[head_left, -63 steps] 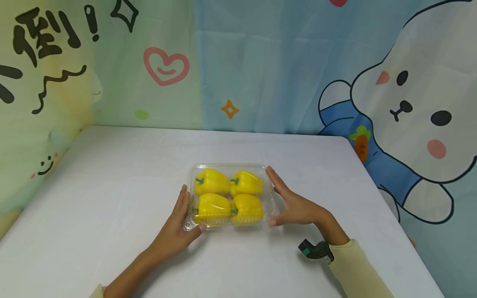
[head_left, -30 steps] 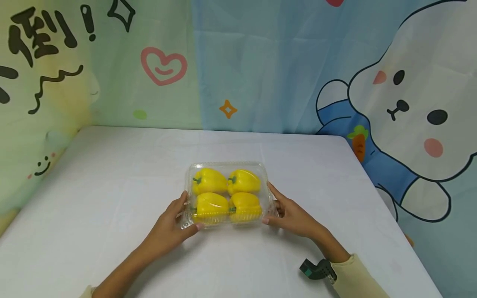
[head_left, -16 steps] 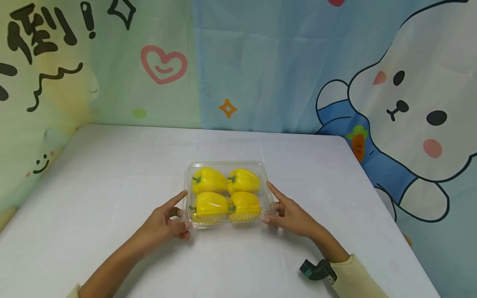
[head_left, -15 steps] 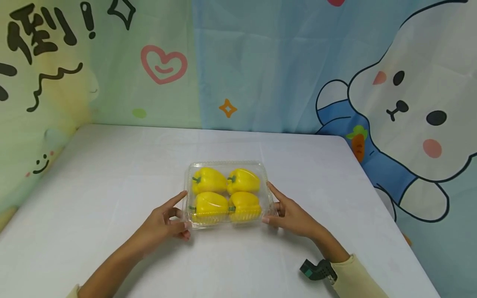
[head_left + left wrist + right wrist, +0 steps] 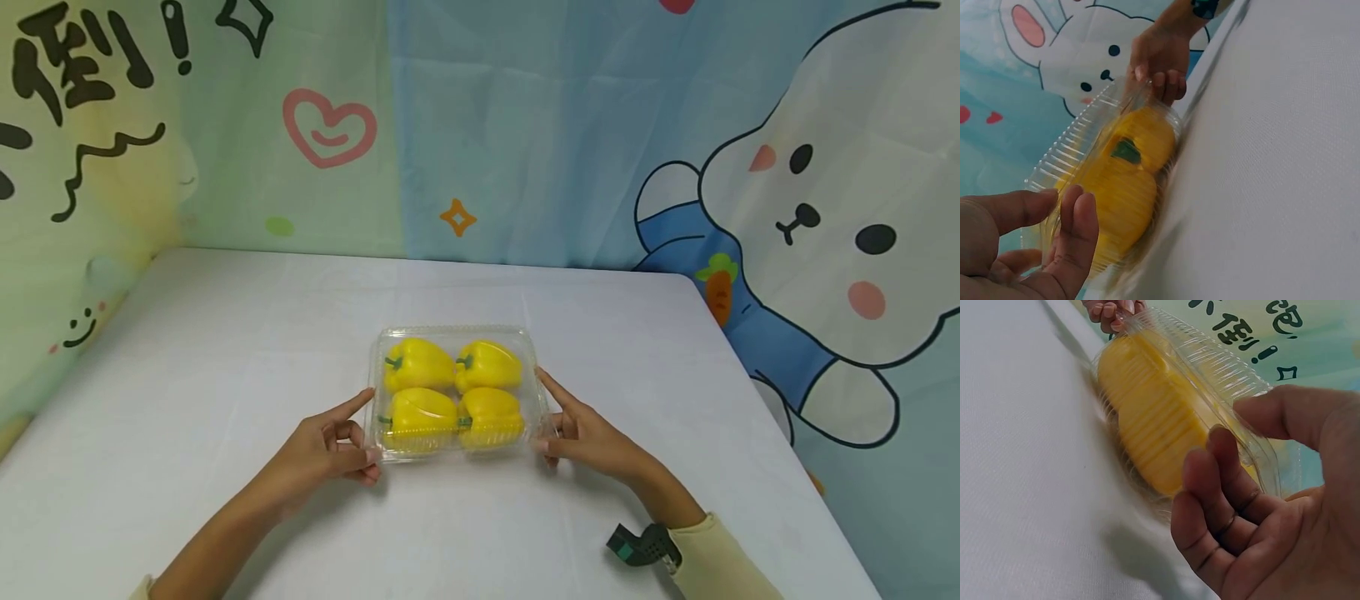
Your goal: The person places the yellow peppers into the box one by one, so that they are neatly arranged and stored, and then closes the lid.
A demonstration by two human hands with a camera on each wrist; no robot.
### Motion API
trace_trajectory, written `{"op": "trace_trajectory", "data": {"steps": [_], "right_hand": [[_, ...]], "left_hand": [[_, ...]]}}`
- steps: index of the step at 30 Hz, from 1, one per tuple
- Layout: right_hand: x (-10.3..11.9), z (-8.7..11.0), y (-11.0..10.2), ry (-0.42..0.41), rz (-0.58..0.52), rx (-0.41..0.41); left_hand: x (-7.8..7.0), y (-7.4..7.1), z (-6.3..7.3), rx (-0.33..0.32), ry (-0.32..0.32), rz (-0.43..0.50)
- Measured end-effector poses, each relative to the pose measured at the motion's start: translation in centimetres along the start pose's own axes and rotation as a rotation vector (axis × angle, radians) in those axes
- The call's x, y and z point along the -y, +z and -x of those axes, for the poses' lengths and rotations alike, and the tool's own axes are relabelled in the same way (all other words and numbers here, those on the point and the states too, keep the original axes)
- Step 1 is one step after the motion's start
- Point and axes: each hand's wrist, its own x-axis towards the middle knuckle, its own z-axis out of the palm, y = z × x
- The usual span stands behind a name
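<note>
A clear plastic clamshell box (image 5: 457, 329) lies in the middle of the table with its lid down. Several yellow bell peppers (image 5: 489, 367) with green stems show through it in two rows. At the box's left side, my left hand (image 5: 322, 454) pinches the rim near the front corner, thumb above and curled fingers below, index finger stretched along the side. Opposite it, my right hand (image 5: 592, 437) pinches the right rim the same way. In the right wrist view the thumb (image 5: 1272, 412) meets the rim from above, and curled fingers (image 5: 1200, 475) lie under it.
A white cloth covers the table (image 5: 225, 350). Behind it hangs a printed curtain (image 5: 525, 125) with a cartoon rabbit. A dark device (image 5: 641, 546) is strapped at the right wrist, beside the pale yellow sleeve (image 5: 723, 554).
My left hand has gone from lying along the box's side to pinching its rim. The right hand has closed in on the right rim, its fingers curling under. The box stays nearly in place.
</note>
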Motion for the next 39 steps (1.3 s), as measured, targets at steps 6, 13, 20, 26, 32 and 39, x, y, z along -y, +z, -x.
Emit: {"op": "trace_trajectory", "data": {"steps": [6, 13, 20, 26, 32, 39], "right_hand": [[-0.05, 0.05, -0.06, 0.000, -0.061, 0.036], [0.01, 0.05, -0.01, 0.032, -0.086, 0.027], [-0.01, 0.07, -0.16, 0.009, -0.094, 0.048], [0.03, 0.00, -0.21, 0.007, -0.086, 0.046], [-0.09, 0.11, -0.22, 0.019, -0.078, 0.066], [-0.30, 0.37, -0.40, -0.020, -0.123, 0.127]], "left_hand": [[0.10, -0.12, 0.13, 0.005, 0.004, 0.011], [0.18, -0.14, 0.13, 0.020, 0.020, 0.012], [0.05, -0.04, 0.19, 0.032, 0.024, 0.006], [-0.06, 0.02, 0.16, 0.032, 0.026, 0.006], [0.06, 0.06, -0.09, 0.002, 0.014, 0.006], [0.09, -0.04, -0.28, -0.010, -0.005, 0.023]]}}
